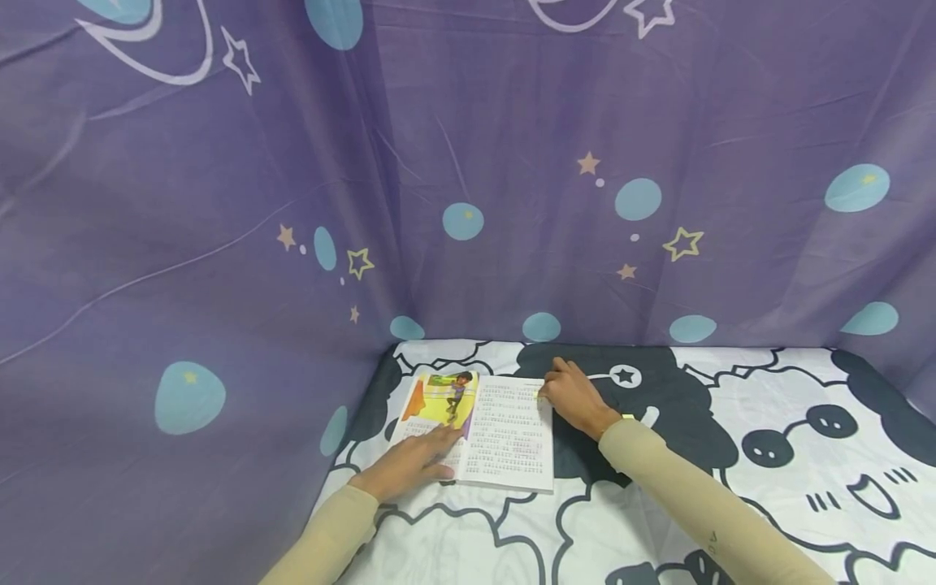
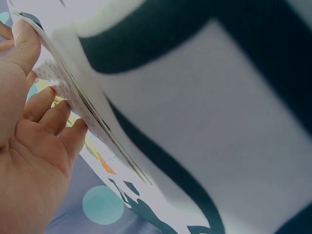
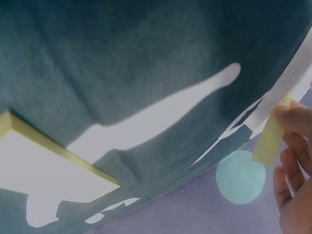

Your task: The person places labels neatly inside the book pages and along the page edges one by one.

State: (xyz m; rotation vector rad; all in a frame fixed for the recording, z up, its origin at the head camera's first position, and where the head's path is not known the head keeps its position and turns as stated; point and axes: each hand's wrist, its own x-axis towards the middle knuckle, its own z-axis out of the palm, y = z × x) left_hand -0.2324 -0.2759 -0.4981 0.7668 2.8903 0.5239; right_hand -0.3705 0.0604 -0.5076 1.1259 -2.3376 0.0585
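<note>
An open book (image 1: 512,443) lies on the sheep-print cloth, text on its right page and a colourful picture (image 1: 448,398) on its left page. Across the lower left page rests my left hand (image 1: 413,465), its fingers spread on the paper; the left wrist view shows the fingertips (image 2: 80,126) touching the page. Beside the book's right edge, my right hand (image 1: 574,398) pinches a yellow sticky note (image 3: 269,141) between thumb and fingertips. The right wrist view shows this strip against the book's edge, its free end hanging out.
A pad of yellow sticky notes (image 3: 53,168) lies on the dark part of the cloth, mostly hidden by the right forearm in the head view. Purple curtains (image 1: 512,162) with stars and blue ovals hang behind and at the left. The printed cloth (image 1: 790,504) extends to the right.
</note>
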